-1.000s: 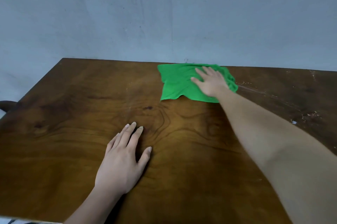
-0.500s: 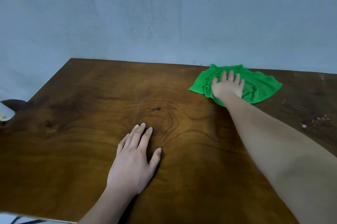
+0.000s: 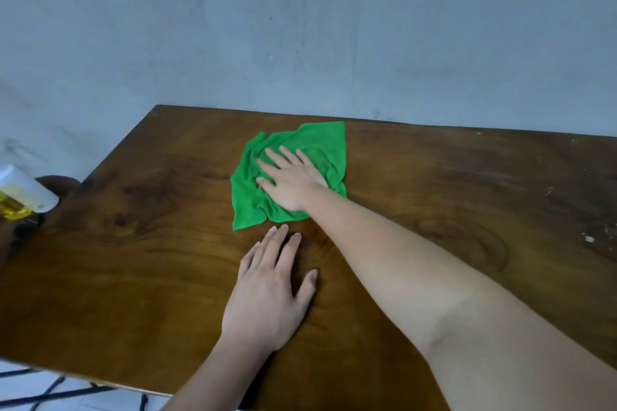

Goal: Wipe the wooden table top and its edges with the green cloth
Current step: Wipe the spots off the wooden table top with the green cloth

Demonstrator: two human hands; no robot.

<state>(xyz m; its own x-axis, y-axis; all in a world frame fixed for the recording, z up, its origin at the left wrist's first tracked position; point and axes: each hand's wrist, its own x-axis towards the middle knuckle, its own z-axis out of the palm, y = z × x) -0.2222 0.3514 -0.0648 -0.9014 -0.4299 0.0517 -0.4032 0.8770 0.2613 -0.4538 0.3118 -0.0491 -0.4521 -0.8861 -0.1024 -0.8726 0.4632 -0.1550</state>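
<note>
Table (image 3: 133, 293): dark wood, near edge at the bottom of the view.
Left hand (image 3: 267, 293): flat on the wood, fingers straight, holding nothing; a brace.
Cloth (image 3: 248, 210): green, rumpled, lying just beyond the left fingertips, towards the far edge.
Right hand (image 3: 293, 181): palm down on the cloth, fingers spread and straight, pressing without pinching; it is the working hand.
Cloth axis: near-left corner to far-right corner, the peak pointing at the wall (image 3: 300, 26).
Specks (image 3: 589, 238): pale bits well to the right of the cloth; the next sweep probably goes that way.
Bottle (image 3: 23, 191): off the left end.
</note>
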